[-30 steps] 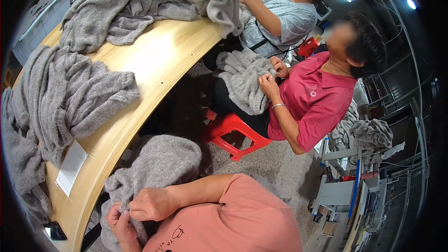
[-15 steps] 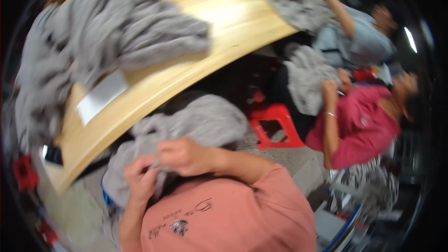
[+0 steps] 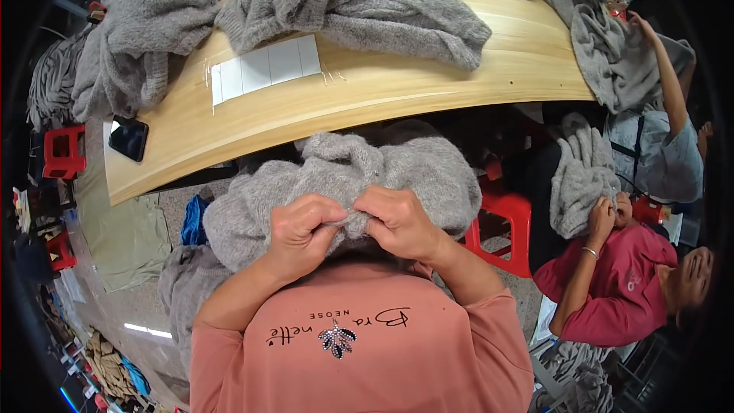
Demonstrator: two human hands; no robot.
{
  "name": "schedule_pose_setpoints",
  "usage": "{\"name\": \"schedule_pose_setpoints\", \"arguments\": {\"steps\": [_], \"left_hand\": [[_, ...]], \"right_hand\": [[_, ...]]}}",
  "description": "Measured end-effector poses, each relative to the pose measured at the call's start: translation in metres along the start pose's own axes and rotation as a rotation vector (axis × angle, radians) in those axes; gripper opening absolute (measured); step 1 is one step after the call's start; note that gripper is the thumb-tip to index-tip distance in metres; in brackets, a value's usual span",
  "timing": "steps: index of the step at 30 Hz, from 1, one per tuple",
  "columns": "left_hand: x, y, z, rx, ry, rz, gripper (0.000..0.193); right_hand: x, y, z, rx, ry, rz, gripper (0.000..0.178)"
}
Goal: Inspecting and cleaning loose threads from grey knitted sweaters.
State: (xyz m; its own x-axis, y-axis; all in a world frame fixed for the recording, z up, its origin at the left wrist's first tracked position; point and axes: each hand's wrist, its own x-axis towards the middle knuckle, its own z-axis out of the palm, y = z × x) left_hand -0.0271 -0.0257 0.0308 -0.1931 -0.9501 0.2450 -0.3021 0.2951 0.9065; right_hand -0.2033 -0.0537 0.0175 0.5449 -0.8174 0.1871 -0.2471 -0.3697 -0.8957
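A fuzzy grey knit garment (image 3: 432,172) lies bunched across my lap, below the table's near edge. My left hand (image 3: 304,231) pinches a small bit of it between thumb and fingers. Close beside it, my right hand (image 3: 397,220) pinches the same stretch of knit, the fingertips of both hands almost meeting. Whether a thread or a needle sits between the fingertips is too small to tell.
Grey knit garments (image 3: 397,15) are heaped on the wooden table (image 3: 527,50). Near its edge lie a white sheet (image 3: 267,69) and a phone (image 3: 128,138). To my right are a red stool (image 3: 520,233) and a person in a red shirt (image 3: 612,283) handling grey knit, with another person beyond.
The whole view has turned and steadied, so table and co-workers appear shifted. My hands, apart in height before, are now level in front of me, both still pinching the grey knit.
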Motion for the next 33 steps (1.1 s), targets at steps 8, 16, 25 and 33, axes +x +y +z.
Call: {"name": "schedule_pose_setpoints", "arguments": {"steps": [8, 16, 25, 33], "left_hand": [[-0.004, 0.003, 0.002, 0.105, 0.135, 0.158, 0.020], [-0.005, 0.001, 0.006, 0.255, 0.181, 0.270, 0.021], [-0.011, -0.002, 0.010, 0.287, 0.228, 0.255, 0.023], [0.010, -0.003, -0.023, -0.303, -0.235, 0.104, 0.012]], "right_hand": [[-0.002, -0.009, 0.005, -0.008, 0.100, -0.101, 0.021], [0.000, -0.012, 0.014, -0.205, 0.198, -0.175, 0.020], [0.012, 0.001, 0.031, -0.341, 0.354, -0.287, 0.019], [-0.001, -0.008, 0.002, 0.411, -0.048, -0.376, 0.013]]}}
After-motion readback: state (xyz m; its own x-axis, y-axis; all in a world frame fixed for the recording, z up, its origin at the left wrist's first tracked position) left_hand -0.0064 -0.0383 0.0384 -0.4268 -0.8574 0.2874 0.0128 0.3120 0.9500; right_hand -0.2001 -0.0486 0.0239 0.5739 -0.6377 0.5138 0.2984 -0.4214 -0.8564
